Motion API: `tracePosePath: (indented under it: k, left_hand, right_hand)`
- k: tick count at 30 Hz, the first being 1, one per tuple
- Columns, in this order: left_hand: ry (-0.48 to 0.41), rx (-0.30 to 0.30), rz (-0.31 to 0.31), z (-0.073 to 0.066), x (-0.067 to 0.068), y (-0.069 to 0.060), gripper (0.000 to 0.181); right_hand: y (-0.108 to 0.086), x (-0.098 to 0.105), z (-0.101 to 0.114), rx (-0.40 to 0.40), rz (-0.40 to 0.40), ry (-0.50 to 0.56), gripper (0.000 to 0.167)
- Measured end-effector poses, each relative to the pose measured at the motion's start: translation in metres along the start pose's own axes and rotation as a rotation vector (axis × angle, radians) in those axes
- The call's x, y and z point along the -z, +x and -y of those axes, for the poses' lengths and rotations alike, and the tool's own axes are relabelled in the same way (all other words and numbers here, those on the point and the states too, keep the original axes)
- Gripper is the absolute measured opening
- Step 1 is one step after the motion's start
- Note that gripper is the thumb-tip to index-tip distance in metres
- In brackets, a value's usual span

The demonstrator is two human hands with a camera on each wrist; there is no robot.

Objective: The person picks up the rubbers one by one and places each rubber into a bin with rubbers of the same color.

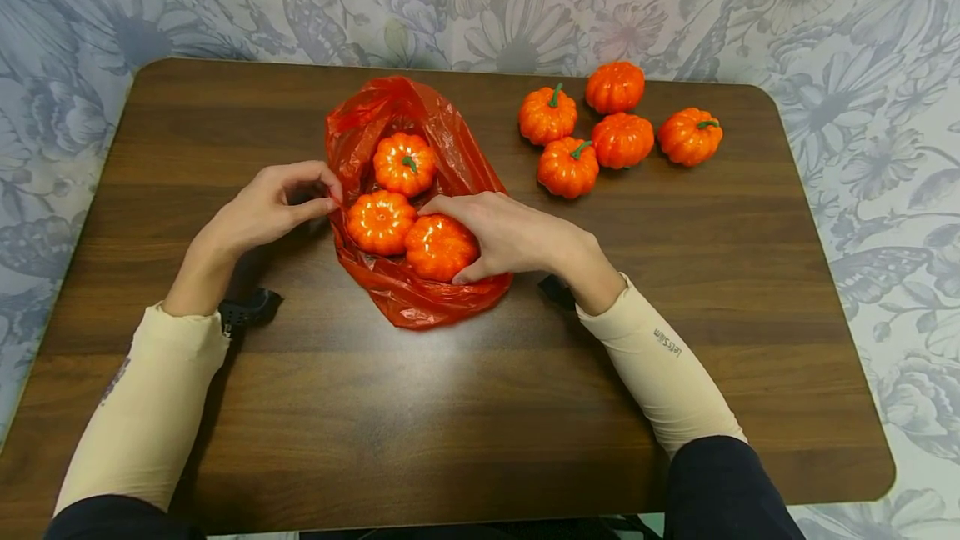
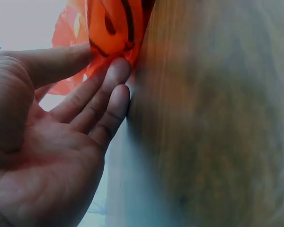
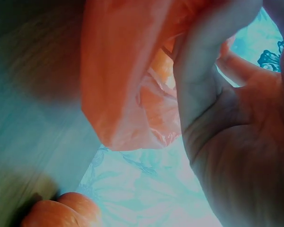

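A red plastic bag (image 1: pixel 420 307) lies spread open on the table with three small orange pumpkins inside. My left hand (image 1: pixel 270 202) pinches the left edge of the bag between thumb and fingers; in the left wrist view the red plastic (image 2: pixel 111 35) is at its fingertips. My right hand (image 1: pixel 517 232) reaches into the bag from the right and grips the nearest pumpkin (image 1: pixel 441 248), thumb at the front and fingers over the far side. Beside that one sits a second pumpkin (image 1: pixel 381 222), and behind them a third pumpkin (image 1: pixel 405 164) with a green stem.
Several more pumpkins (image 1: pixel 622 141) stand in a loose group at the table's back right; two of them touch the lower left corner of the right wrist view. The brown wooden table (image 1: pixel 420 423) has rounded corners and backs onto a floral-patterned wall (image 1: pixel 517 15).
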State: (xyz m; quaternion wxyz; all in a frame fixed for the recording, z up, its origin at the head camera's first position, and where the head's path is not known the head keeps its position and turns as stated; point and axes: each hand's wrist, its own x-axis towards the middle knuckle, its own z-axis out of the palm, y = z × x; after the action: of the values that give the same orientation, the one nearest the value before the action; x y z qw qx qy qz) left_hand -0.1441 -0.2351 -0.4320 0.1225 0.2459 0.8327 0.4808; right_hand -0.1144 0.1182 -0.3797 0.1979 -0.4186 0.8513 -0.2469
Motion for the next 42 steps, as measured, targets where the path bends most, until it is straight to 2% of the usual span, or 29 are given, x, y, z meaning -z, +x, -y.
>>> tracePosePath:
  k: [5,8,11,13,18,20,23,28,31,34,37,42]
  left_hand:
    - [-0.130,-0.071,0.000,0.0051,0.0029,-0.0020,0.015]
    - [-0.164,-0.090,-0.013,0.0062,0.0035,-0.0022,0.019]
    - [-0.151,-0.080,-0.005,0.0052,0.0037,-0.0017,0.014]
    - [-0.111,-0.076,0.002,0.0039,0.0039,-0.0016,0.018]
    - [0.033,-0.127,-0.004,-0.0003,0.0027,-0.0014,0.027]
    - [0.037,-0.151,-0.001,-0.0010,0.0028,-0.0012,0.027]
    - [-0.044,-0.163,0.023,-0.0005,0.0044,-0.0009,0.028]
    - [-0.293,-0.144,0.068,0.0021,0.0079,-0.0025,0.023]
    - [-0.407,-0.162,0.069,0.0029,0.0086,-0.0035,0.019]
    - [-0.473,-0.177,0.054,0.0024,0.0088,-0.0045,0.016]
    - [-0.500,-0.183,0.032,0.0014,0.0087,-0.0055,0.013]
    - [-0.596,-0.201,0.017,0.0014,0.0079,-0.0060,0.008]
  right_hand:
    - [-0.0006,0.0010,0.0006,-0.018,0.008,-0.020,0.078]
    - [-0.0002,0.0006,0.0014,-0.035,0.015,-0.033,0.080]
    - [0.0002,0.0001,0.0031,-0.060,0.025,-0.052,0.084]
    - [0.0005,-0.0004,0.0045,-0.074,0.031,-0.071,0.086]
    - [0.0006,-0.0018,0.0065,-0.080,0.032,-0.102,0.086]
    - [0.0002,-0.0018,0.0068,-0.072,0.027,-0.103,0.084]
    - [-0.0008,-0.0011,0.0066,-0.064,0.021,-0.104,0.080]
    - [-0.0023,0.0007,0.0056,-0.063,0.005,-0.104,0.078]
    - [-0.0031,0.0013,0.0054,-0.070,-0.004,-0.116,0.080]
    - [-0.0038,0.0014,0.0052,-0.084,-0.011,-0.134,0.084]
    - [-0.0046,0.0011,0.0053,-0.109,-0.014,-0.139,0.085]
    - [-0.0053,0.0005,0.0062,-0.146,-0.040,-0.146,0.077]
